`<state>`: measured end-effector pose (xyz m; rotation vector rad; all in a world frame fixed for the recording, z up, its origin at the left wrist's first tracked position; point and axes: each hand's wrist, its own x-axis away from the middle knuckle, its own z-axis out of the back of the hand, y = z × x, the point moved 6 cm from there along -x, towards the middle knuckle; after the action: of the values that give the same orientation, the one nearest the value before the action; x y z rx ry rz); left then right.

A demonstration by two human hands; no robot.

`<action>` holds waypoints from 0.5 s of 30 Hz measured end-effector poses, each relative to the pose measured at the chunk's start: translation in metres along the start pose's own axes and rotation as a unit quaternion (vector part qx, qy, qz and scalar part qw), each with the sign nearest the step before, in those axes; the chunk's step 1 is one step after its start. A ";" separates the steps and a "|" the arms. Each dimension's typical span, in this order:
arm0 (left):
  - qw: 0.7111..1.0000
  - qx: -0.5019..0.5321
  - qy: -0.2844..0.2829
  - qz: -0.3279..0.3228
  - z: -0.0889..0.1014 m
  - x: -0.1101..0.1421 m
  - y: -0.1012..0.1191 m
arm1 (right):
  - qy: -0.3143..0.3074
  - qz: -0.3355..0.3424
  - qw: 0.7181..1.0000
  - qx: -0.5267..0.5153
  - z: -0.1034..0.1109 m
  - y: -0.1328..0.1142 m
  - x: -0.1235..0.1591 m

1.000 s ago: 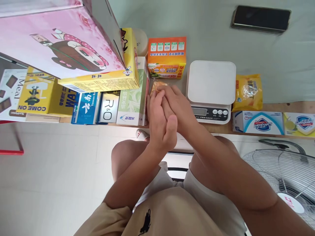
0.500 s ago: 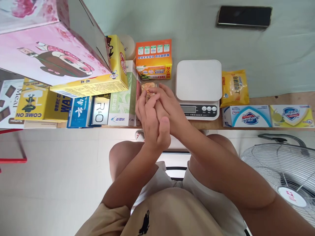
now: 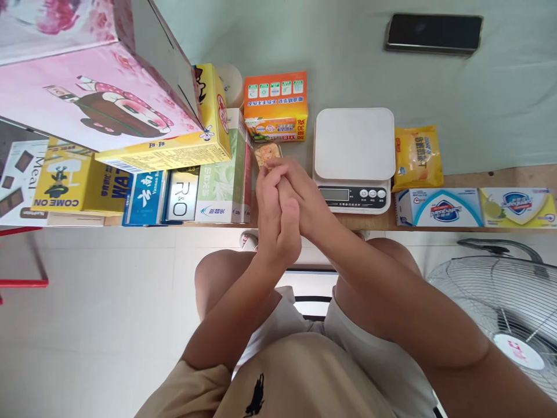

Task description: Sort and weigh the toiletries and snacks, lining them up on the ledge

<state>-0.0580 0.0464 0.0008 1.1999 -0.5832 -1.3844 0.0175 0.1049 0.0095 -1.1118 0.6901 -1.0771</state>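
Observation:
My left hand [image 3: 278, 223] and my right hand [image 3: 300, 194] are pressed together at the table's front edge, left of the scale. The fingers of both are closed and overlap, with the left thumb lying on top. Whatever may be between the palms is hidden. Just past the fingertips lies a small tan packet with an orange pattern [image 3: 267, 153], partly covered by the fingers. I cannot tell whether they touch it. Behind it is an orange box [image 3: 275, 104], and to the right a white kitchen scale [image 3: 354, 142] with nothing on its plate.
Left of my hands stand a green-and-white box [image 3: 221, 180], a yellow box [image 3: 174, 154], a blue box [image 3: 143, 197] and a large pink box [image 3: 100, 98]. To the right are a yellow packet [image 3: 416, 157], two soap boxes [image 3: 444, 207], a phone [image 3: 434, 32] and a fan [image 3: 500, 307].
My left fingers have drawn closer together against my right hand, showing more of the small packet's top. The view has shifted slightly, and the objects on the table keep their places.

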 end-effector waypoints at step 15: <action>0.979 0.052 -0.021 -0.197 -0.009 0.006 0.044 | 0.063 0.029 0.997 0.034 0.045 -0.029 0.043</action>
<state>-0.0307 0.0342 0.0344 1.4274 -0.4667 -1.7312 0.0628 0.0792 0.0542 -0.9673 0.7752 -1.1205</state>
